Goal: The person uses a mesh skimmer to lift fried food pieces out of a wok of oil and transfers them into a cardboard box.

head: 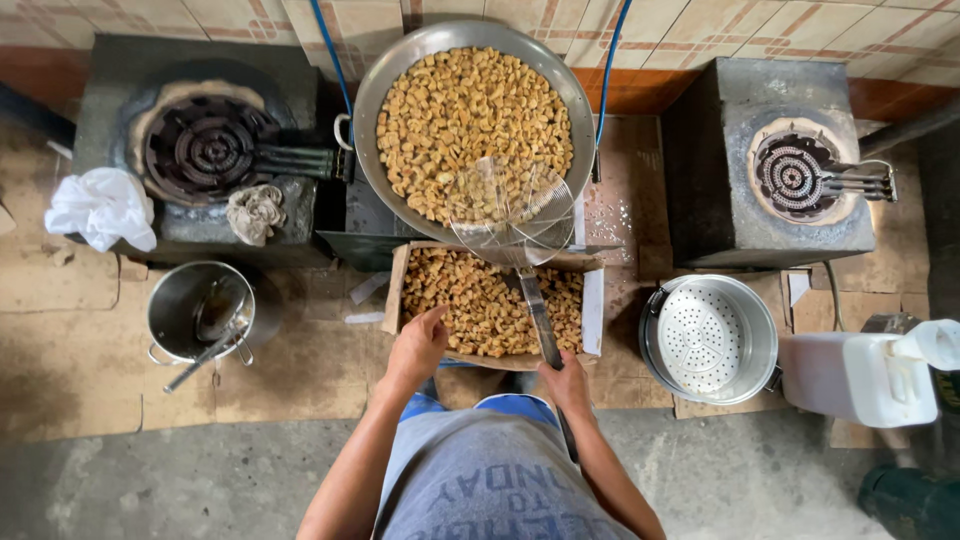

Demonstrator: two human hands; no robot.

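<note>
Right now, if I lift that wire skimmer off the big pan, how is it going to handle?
The wire skimmer probably feels light, since its basket is thin open mesh and looks empty. The long handle, gripped near its end by the right hand, may make it front-heavy once loaded. The fried pieces are loose, so some could roll off if it tilts.

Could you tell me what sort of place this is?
Probably a small food-frying workshop or outdoor kitchen: two large gas burners set in concrete blocks, a wide pan of golden fried pieces, and the right hand holding a wire skimmer over it.
</note>
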